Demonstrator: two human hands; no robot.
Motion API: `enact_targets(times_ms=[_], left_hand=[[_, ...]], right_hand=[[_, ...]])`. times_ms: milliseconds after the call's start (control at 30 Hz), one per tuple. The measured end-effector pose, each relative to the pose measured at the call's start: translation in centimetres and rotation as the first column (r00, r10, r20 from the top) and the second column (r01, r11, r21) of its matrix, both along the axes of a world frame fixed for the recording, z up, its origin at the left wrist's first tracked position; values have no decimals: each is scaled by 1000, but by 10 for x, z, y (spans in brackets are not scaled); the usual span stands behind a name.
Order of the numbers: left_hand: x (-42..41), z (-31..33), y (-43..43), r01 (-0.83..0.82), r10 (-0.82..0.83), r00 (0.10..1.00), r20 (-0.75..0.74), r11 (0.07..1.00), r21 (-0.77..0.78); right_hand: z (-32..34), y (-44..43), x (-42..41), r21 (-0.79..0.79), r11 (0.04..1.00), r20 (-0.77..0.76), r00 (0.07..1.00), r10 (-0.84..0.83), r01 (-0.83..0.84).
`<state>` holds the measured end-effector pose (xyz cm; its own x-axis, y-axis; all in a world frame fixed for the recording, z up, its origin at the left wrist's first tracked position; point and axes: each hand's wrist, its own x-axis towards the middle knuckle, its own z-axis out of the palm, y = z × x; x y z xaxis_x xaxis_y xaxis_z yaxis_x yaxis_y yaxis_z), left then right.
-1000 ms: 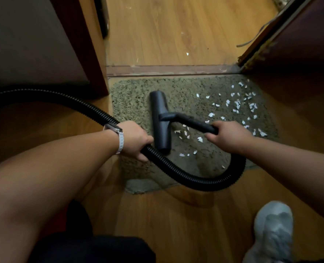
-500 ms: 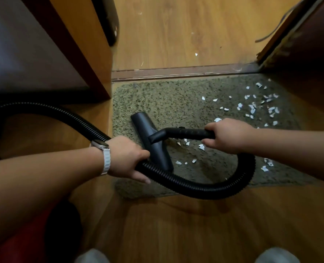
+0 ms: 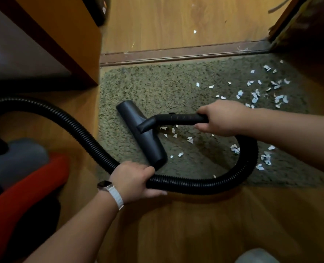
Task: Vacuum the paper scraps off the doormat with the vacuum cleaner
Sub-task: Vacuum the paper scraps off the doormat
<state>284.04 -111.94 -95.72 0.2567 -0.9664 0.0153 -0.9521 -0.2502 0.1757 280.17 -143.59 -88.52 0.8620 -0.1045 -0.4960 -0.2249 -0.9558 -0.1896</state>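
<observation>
A grey-green shaggy doormat (image 3: 157,88) lies on the wooden floor below a door threshold. White paper scraps (image 3: 256,94) are scattered over its right half, with a few just right of the nozzle. The black floor nozzle (image 3: 141,132) rests on the mat's left part, angled from upper left to lower right. My right hand (image 3: 221,117) grips the black wand handle (image 3: 176,117) joined to the nozzle. My left hand (image 3: 133,179) holds the ribbed black hose (image 3: 205,185), which loops round under the right hand and runs off left.
The red and grey vacuum body (image 3: 18,173) sits at the lower left. A wooden cabinet corner (image 3: 77,44) stands beside the mat's left edge, and a dark door (image 3: 313,35) at the upper right. One scrap (image 3: 194,31) lies beyond the threshold (image 3: 176,53).
The nozzle has slid toward the mat's left side and turned slanted. Both hands and the hose loop followed, and the view shifted so the vacuum body shows at the left.
</observation>
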Motion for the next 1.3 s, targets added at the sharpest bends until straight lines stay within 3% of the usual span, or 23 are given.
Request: enact_targets(times_ms=[167,533,1000,1300], left_hand=[[-13,9,1,-46,47,999,-26,998,40],[-35,-1,-38,-15,19,996,-90,999,50],[-33,7,-53,-9,10,997,-78,1000,4],[-35,17,-58,-41,40,998,-44,999,-27]], right_hand=[[6,-6,-10,-17,998,57,997,58,-57],[9,-23,-37,-66,960,-45,962,269,-271],[20,-45,-45,-156,966,-39,978,204,-207],[17,-66,-62,-115,989,34,994,103,-99]])
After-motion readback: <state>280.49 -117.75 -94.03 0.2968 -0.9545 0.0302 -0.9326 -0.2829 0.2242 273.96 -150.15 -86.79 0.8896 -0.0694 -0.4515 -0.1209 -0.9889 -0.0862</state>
